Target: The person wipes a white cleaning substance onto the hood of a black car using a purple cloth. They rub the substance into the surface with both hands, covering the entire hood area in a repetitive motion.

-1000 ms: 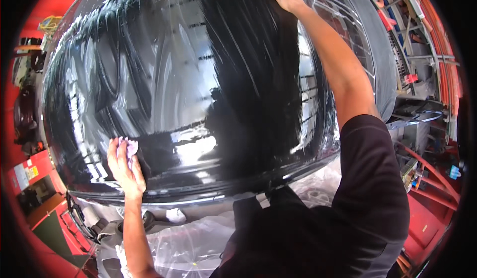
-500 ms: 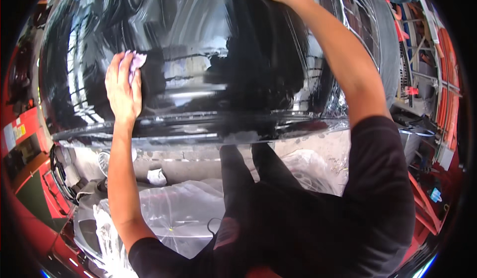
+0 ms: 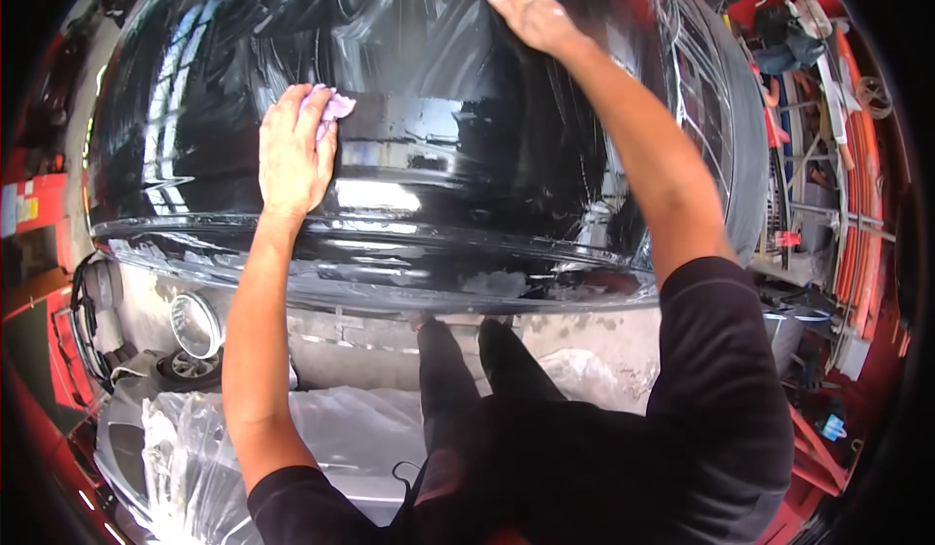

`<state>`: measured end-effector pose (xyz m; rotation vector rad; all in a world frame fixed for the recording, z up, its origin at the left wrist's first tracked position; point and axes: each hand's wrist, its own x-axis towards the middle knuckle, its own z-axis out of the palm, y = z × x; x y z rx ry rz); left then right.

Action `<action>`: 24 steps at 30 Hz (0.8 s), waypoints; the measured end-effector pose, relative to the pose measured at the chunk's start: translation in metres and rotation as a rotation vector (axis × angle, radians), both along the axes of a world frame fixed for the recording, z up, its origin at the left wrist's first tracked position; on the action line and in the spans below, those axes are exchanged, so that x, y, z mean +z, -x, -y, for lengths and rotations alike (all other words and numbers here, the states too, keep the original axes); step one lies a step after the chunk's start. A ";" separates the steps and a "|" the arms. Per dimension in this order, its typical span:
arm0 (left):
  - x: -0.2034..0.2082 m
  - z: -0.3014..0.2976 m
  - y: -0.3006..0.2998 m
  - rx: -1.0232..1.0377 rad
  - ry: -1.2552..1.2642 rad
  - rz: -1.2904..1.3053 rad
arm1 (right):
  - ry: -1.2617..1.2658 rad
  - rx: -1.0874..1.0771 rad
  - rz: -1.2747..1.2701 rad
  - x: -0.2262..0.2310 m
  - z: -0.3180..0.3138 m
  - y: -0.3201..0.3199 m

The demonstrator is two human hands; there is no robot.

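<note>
Before me lies a broad, glossy black car panel, its far part smeared with pale streaks and its near part reflecting bright patches. On the left of it, my left hand presses a crumpled pale purple cloth against the surface, fingers closed around it. My right arm reaches further out. At its end my right hand rests on or just over the far right of the panel, fingers spread, palm down, with nothing seen in it. Whitish marks show on its fingertips and back.
Clear plastic sheeting covers a grey car behind me at lower left, near a wheel and a round headlamp-like part. More clear film edges the panel's right side. Racks with orange tubes stand at right.
The left hand and cloth have shifted right in the picture. The right hand, partly cut off before, now shows whole and lower. The whole view has shifted somewhat too.
</note>
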<state>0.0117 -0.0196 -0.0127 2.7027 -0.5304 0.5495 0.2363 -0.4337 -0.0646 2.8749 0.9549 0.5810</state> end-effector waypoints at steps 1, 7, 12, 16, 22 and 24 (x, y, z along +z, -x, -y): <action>0.000 -0.017 0.005 0.041 -0.034 0.012 | 0.022 -0.109 0.013 0.008 -0.050 0.022; 0.016 -0.040 0.018 0.119 -0.024 0.006 | -0.080 0.292 -0.475 0.042 -0.035 0.287; 0.013 -0.038 0.016 0.101 -0.014 -0.046 | 0.221 0.234 -0.140 0.034 -0.071 0.079; 0.012 -0.025 0.009 0.038 0.013 -0.058 | -0.067 0.028 -0.034 0.020 -0.065 -0.079; 0.016 -0.045 0.017 0.139 -0.009 -0.125 | 0.206 0.221 -0.411 0.049 -0.087 0.186; 0.015 -0.039 0.013 0.137 -0.007 -0.132 | 0.219 0.308 -0.550 0.066 -0.079 0.205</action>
